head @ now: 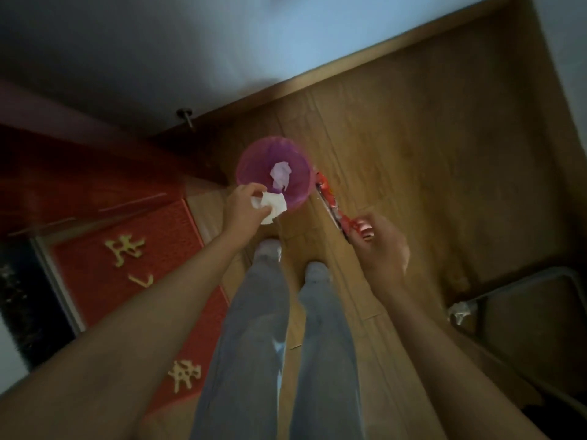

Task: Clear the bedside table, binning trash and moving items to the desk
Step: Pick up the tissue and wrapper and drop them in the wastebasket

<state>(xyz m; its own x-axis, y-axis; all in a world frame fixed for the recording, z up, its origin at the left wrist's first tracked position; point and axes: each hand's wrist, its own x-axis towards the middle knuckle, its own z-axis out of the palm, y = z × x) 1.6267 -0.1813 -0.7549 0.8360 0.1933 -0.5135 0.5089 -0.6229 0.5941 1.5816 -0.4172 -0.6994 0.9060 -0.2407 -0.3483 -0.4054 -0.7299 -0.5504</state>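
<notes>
A small round bin [254,154] lined with a purple bag stands on the wooden floor in front of my feet, with a crumpled tissue [280,176] lying inside it. My left hand [244,206] is closed on a white crumpled tissue [275,205] at the bin's near rim. My right hand [379,246] holds the end of a long red snack wrapper [328,198], which stretches up toward the bin's right side.
A red doormat [133,265] with gold characters lies on the floor at the left, beside a red door or cabinet [79,179]. A doorstop [187,117] sits by the white wall. A dark chair [533,319] stands at the lower right.
</notes>
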